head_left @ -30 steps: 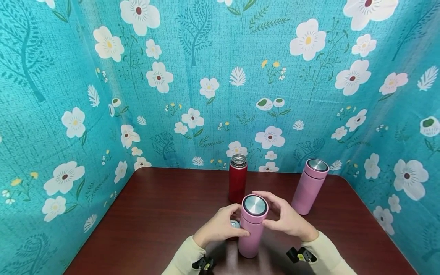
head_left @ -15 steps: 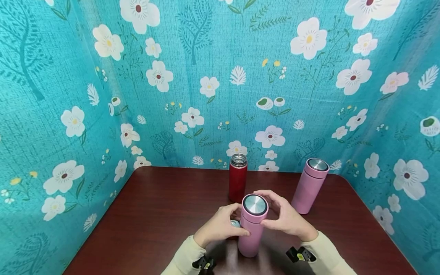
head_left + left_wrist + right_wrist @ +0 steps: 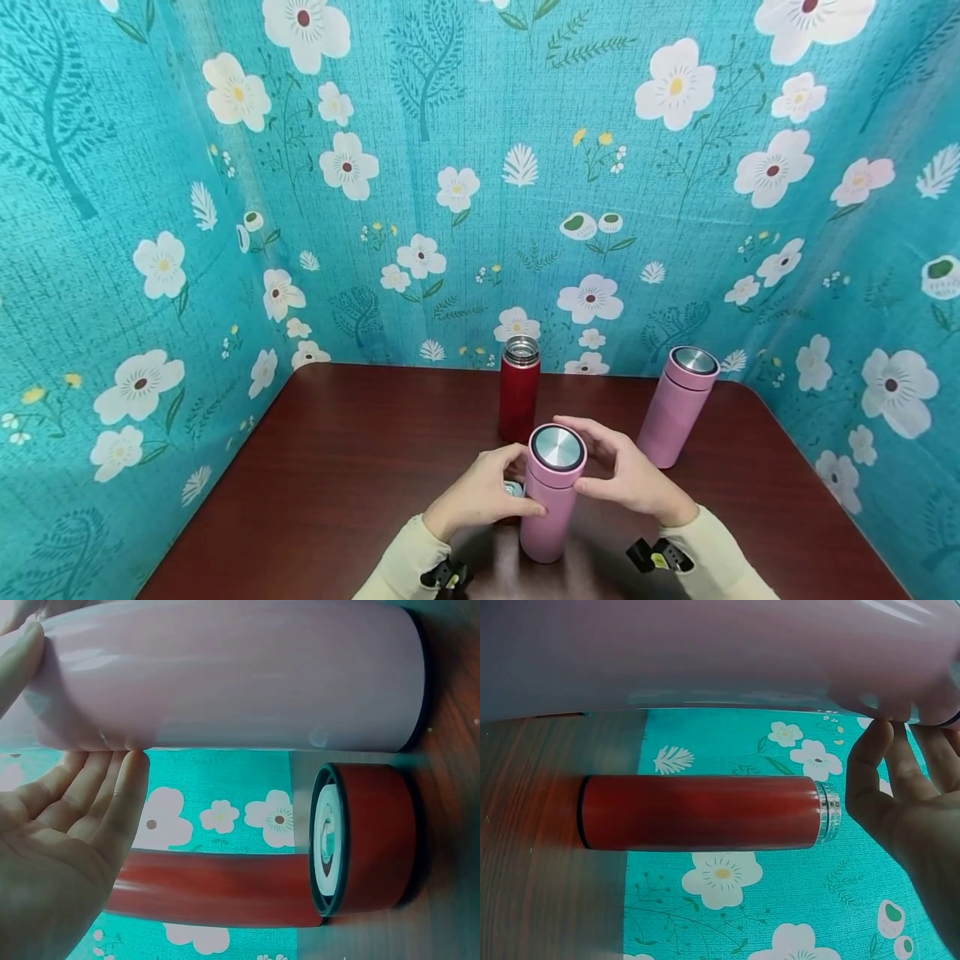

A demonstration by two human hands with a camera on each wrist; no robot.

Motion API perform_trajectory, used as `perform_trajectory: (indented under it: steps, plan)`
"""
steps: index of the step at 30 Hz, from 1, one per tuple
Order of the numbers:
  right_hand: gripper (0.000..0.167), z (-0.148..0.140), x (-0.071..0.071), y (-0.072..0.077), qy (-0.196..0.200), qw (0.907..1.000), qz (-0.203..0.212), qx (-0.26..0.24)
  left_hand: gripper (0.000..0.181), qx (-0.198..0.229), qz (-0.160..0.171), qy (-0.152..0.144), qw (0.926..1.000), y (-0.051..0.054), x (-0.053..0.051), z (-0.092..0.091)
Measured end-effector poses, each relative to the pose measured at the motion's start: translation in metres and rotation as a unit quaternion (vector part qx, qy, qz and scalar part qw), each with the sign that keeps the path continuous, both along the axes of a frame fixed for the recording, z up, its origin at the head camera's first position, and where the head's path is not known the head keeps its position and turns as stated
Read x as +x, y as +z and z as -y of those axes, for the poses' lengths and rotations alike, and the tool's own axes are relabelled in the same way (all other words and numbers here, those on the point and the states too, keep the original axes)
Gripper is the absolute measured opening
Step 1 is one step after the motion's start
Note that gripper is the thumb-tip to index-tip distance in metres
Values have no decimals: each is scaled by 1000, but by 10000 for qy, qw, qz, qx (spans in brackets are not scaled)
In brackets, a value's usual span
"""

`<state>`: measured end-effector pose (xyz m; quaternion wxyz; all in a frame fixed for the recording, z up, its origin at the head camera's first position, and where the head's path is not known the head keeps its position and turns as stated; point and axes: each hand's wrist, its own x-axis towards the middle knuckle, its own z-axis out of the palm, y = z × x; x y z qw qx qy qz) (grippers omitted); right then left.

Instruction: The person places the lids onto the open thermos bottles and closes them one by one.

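Note:
A pink thermos bottle (image 3: pixel 546 521) with a silver-topped lid (image 3: pixel 557 448) stands upright near the front of the table. My left hand (image 3: pixel 476 493) grips its upper body from the left, thumb in front and fingers behind. From the right, my right hand (image 3: pixel 633 479) holds it around the lid and the seam just below. Beside the bottle sits a red lid (image 3: pixel 379 836), inner side up, partly hidden by my left hand in the head view. Behind them stands a red thermos bottle (image 3: pixel 518 404), its threaded steel mouth uncovered.
A second pink thermos bottle (image 3: pixel 675 417), lid on, stands at the back right of the dark wooden table (image 3: pixel 360 467). A turquoise flowered cloth (image 3: pixel 450 233) hangs behind the table and along both sides.

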<state>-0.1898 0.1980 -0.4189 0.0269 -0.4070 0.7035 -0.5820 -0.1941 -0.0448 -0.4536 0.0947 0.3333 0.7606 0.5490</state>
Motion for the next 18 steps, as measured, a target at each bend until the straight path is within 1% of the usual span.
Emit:
perform_trajectory:
  steps: [3, 9, 14, 18]
  plan:
    - [66, 0, -1, 0, -16, 10000, 46, -53, 54, -9, -18, 61, 10000, -1, 1, 0]
    - [65, 1, -3, -1, -140, 9999, -11, -62, 53, 16, -14, 122, 9999, 0, 1, 0]
    - [64, 2, -3, -2, -250, 9996, -130, -25, 53, 33, -23, 135, 9999, 0, 2, -1]
    - [64, 2, -2, -2, -308, 9994, -123, -32, 52, 13, -76, 98, 9999, 2, 2, 0]
